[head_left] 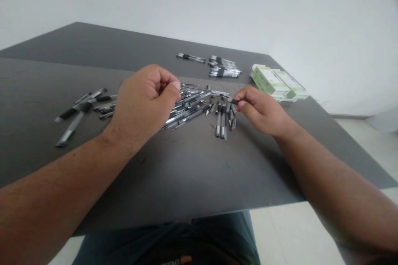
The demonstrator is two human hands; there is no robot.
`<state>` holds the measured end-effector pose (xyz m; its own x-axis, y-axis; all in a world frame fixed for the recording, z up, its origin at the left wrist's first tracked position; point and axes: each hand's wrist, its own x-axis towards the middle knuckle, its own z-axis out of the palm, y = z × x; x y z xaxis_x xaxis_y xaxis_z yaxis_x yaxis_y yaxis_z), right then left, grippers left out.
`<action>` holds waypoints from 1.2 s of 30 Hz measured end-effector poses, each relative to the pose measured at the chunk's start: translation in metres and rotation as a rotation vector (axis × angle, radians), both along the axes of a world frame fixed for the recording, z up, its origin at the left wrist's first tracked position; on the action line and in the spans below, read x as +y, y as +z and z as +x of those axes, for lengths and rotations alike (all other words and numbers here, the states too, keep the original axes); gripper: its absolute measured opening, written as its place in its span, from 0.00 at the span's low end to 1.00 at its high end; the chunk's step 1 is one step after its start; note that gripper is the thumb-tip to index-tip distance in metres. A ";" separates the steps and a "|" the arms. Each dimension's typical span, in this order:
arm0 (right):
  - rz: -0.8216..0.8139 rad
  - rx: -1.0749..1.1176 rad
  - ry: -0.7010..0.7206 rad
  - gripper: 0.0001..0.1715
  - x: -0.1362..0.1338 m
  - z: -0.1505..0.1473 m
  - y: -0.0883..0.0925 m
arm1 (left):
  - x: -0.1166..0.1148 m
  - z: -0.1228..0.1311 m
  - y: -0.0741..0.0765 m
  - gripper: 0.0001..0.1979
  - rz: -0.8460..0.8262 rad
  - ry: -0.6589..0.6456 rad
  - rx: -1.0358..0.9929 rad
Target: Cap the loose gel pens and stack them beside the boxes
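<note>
At the pen pile [189, 109], right hand [261, 109] pinches a small black piece [234, 102]; left hand [143, 99] curled, contents unclear

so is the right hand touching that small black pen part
Touching. The head view shows the right hand pinching the small black pen part between its fingertips.

Table [192, 165]: matt dark grey, smooth, faint scuffs. Pens [186, 112]: clear glossy plastic barrels w/ black rubbery-looking grips. Small black piece [234, 102] in right hand [263, 112]: matt plastic. Boxes [276, 83]: green/white card, slight sheen. Floor [280, 232]: pale glossy tiles
</note>
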<state>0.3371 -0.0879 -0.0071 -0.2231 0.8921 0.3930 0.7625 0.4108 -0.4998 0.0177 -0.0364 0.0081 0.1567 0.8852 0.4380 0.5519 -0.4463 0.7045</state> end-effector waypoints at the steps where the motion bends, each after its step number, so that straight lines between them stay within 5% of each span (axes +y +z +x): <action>1: 0.011 -0.024 -0.008 0.06 0.000 0.000 0.000 | 0.000 -0.001 0.000 0.11 -0.010 -0.003 -0.003; 36: 0.069 -0.134 -0.050 0.06 0.000 -0.002 0.004 | 0.001 -0.004 0.002 0.09 -0.011 0.008 0.073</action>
